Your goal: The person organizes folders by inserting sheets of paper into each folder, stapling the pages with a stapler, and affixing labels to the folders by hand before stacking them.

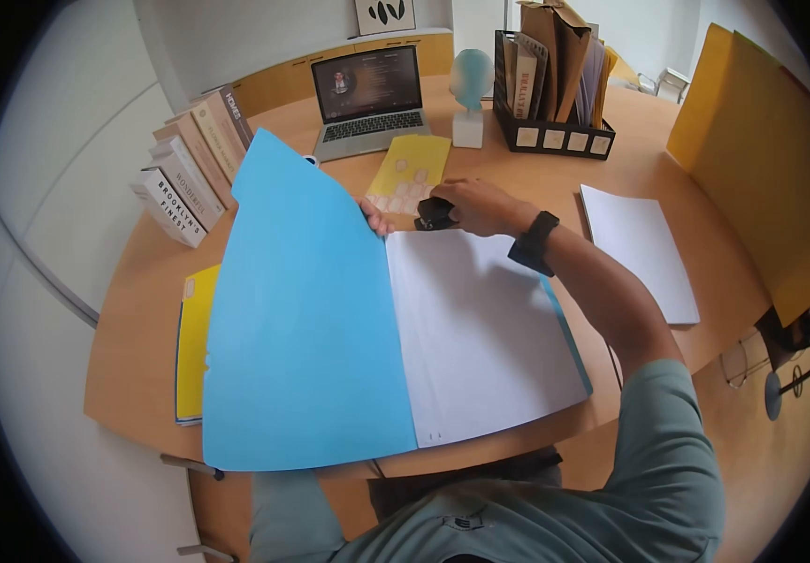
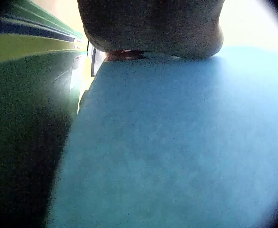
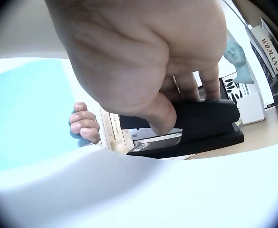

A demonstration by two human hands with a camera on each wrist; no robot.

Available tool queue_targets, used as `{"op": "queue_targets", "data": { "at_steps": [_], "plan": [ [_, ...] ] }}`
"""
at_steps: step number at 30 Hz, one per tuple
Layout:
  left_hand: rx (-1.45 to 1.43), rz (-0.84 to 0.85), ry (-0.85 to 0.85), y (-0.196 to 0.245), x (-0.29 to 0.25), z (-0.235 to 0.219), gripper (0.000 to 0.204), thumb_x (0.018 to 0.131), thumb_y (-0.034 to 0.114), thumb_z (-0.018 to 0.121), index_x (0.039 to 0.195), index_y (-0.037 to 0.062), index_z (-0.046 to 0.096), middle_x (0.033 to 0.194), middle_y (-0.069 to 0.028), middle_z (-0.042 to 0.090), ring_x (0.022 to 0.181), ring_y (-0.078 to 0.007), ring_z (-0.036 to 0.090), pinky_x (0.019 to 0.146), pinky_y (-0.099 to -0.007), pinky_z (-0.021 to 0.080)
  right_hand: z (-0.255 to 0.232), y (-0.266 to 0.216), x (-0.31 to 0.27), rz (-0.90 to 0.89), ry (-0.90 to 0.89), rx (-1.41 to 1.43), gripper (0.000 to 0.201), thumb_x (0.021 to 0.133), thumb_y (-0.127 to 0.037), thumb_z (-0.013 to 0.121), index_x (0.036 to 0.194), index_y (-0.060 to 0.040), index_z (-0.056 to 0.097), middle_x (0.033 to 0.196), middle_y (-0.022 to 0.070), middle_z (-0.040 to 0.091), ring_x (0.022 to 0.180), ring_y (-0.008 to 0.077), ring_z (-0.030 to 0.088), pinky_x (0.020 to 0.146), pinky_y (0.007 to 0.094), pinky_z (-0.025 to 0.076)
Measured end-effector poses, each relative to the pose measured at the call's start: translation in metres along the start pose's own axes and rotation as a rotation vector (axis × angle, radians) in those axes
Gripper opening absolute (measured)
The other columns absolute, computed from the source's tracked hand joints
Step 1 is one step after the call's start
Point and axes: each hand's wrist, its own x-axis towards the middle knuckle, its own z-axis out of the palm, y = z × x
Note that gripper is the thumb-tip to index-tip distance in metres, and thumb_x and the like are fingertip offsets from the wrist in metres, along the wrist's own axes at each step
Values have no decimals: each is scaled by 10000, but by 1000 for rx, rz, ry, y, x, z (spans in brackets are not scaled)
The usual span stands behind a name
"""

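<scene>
A blue folder (image 1: 311, 310) lies opened on the table, its left cover raised at an angle. White paper sheets (image 1: 489, 347) rest on its right side. My left hand (image 1: 377, 218) grips the raised cover near the top of the fold, with the fingertips (image 3: 89, 127) curled over the edge in the right wrist view; the rest of that hand is hidden behind the cover. My right hand (image 1: 485, 205) holds a black stapler (image 3: 205, 121) at the top edge of the sheets. Its thumb (image 3: 163, 118) and fingers are on the stapler's upper arm, and the jaws stand apart.
Past the folder are a yellow folder (image 1: 410, 169), a laptop (image 1: 367, 94), a teal head figure (image 1: 471, 80) and a black file box (image 1: 555, 136). Books (image 1: 189, 169) and yellow files (image 1: 197, 347) stand left; a paper stack (image 1: 644, 253) and upright yellow panel (image 1: 752, 159) are right.
</scene>
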Motion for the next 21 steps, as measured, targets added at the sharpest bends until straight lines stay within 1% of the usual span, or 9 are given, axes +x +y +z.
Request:
{"op": "queue_targets", "data": {
  "at_steps": [2,8,11,14,17,20,21],
  "plan": [
    [0,-4,-2,0,0,1,259,979,278,534,872,45,572,749,-10,519,710,-113,508,610,-255,425,-6,-4,-3,-16,-17,0,319,807,16,618,1122,-7,663,1080,193,676,1044,367,642,935,425,497],
    [1,-9,-9,2,-1,1,261,979,280,534,867,47,570,746,-7,517,706,-110,504,608,-255,422,-10,-3,-12,-62,4,41,338,796,65,598,1119,-6,666,1070,185,682,1047,369,637,926,427,494],
    [1,-10,-10,2,-1,3,262,979,280,533,865,47,570,744,-6,516,705,-109,502,607,-255,420,-15,-2,-12,-38,-77,23,397,827,60,599,1216,-15,633,1151,172,660,1068,363,620,962,429,473],
    [6,-9,-8,4,-2,3,263,979,281,533,863,48,569,743,-5,514,703,-108,500,606,-254,418,-20,-3,-15,-44,-124,18,408,830,53,604,1230,-23,632,1161,174,658,1079,364,616,972,424,469],
    [10,-10,-4,5,-3,3,263,979,281,533,860,49,569,741,-4,513,701,-106,498,605,-254,417,-11,-1,-17,-95,-80,26,320,836,24,626,1148,-34,667,1132,192,680,1064,360,639,910,431,491],
    [6,-12,-2,3,-3,2,264,979,282,532,858,49,568,740,-2,512,700,-105,496,604,-254,415,-11,-6,-18,-74,-124,63,405,848,0,639,1251,-35,626,1180,185,655,1086,372,611,979,421,461],
    [8,-15,0,2,-3,2,265,979,282,532,857,50,568,739,-2,512,699,-105,495,604,-254,414,-11,-7,-17,-75,-136,58,397,848,-10,648,1244,-35,632,1168,182,661,1079,369,615,976,423,462]
  ]
}}
